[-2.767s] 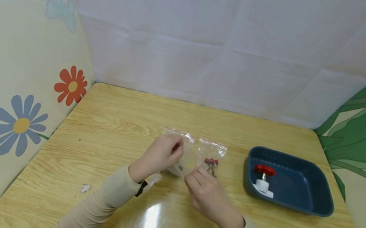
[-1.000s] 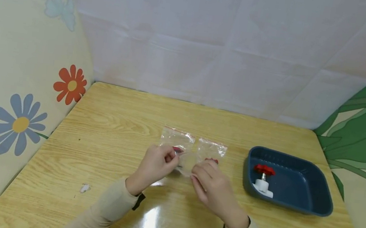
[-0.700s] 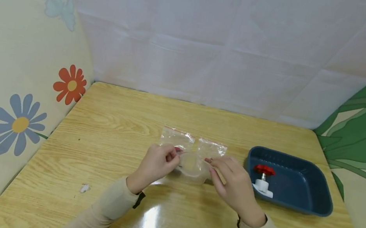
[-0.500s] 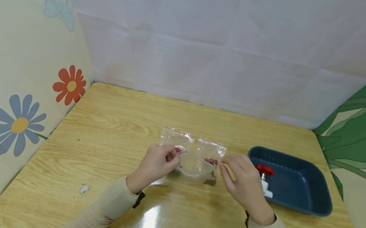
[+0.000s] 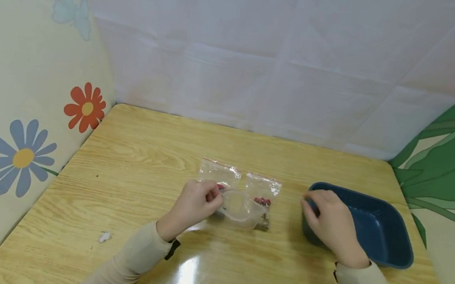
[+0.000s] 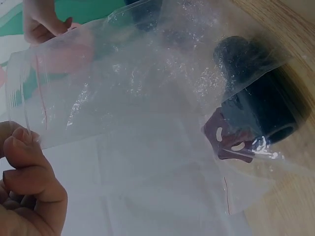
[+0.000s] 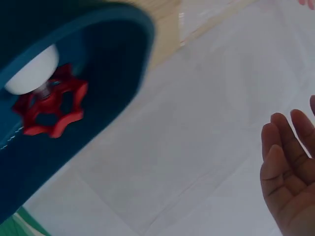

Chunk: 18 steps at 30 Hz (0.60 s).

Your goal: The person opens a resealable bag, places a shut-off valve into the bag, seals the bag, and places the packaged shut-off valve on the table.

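Observation:
My left hand (image 5: pixel 196 203) pinches the top edge of a clear zip bag (image 6: pixel 98 93) between thumb and finger. The bag stands with its mouth spread. Seen through it in the left wrist view, a dark valve body (image 6: pixel 266 108) has a reddish handwheel (image 6: pixel 231 137). Two more clear bags (image 5: pixel 220 173) lie side by side just behind, and the right one holds a metal valve (image 5: pixel 263 223) with a red handwheel. My right hand (image 5: pixel 332 224) hovers over the left end of the blue tray (image 5: pixel 405 237), fingers relaxed and holding nothing. Inside that tray sits a white valve with a red handwheel (image 7: pixel 51 105).
A wooden table (image 5: pixel 151 150) carries everything. Patterned flower cloth (image 5: pixel 22 158) hangs at the left and right, with a white cloth (image 5: pixel 239 65) behind. A small white patch (image 5: pixel 105 237) marks the table at front left.
My right hand has let go of the zip bag's edge and moved right to the tray. The bag's mouth has spread apart. My left hand has stayed in nearly the same place.

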Each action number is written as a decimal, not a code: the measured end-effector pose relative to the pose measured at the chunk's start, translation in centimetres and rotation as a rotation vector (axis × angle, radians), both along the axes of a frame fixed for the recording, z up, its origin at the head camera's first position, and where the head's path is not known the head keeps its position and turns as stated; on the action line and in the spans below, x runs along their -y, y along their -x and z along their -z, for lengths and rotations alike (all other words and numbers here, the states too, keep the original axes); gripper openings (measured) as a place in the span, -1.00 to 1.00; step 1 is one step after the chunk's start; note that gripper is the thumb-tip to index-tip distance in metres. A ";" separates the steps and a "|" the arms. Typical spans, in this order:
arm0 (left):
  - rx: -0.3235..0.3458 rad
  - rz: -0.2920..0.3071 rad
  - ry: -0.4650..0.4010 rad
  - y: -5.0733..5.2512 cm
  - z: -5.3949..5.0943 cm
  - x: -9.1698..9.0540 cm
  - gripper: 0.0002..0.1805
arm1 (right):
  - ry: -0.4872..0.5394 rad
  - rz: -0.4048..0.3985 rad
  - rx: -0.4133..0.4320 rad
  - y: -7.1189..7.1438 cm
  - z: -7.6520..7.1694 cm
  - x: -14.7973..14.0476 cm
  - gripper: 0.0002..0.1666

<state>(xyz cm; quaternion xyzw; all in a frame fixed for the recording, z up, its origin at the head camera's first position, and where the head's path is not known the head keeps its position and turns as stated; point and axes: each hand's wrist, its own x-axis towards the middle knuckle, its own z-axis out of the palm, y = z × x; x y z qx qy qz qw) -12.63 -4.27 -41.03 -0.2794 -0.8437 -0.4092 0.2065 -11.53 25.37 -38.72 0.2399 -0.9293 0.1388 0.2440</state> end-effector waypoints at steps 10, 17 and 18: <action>0.029 0.015 0.003 0.0 0.2 -0.1 -0.81 | -0.127 0.170 0.448 1.8 -0.7 -3.9 -0.72; 0.054 0.032 -0.012 0.0 0.1 -0.3 -0.81 | -0.257 0.215 0.694 3.5 0.2 -5.8 -0.50; 0.058 0.033 -0.011 0.0 0.1 -0.4 -0.81 | -0.271 0.210 0.714 3.7 0.3 -6.1 -0.49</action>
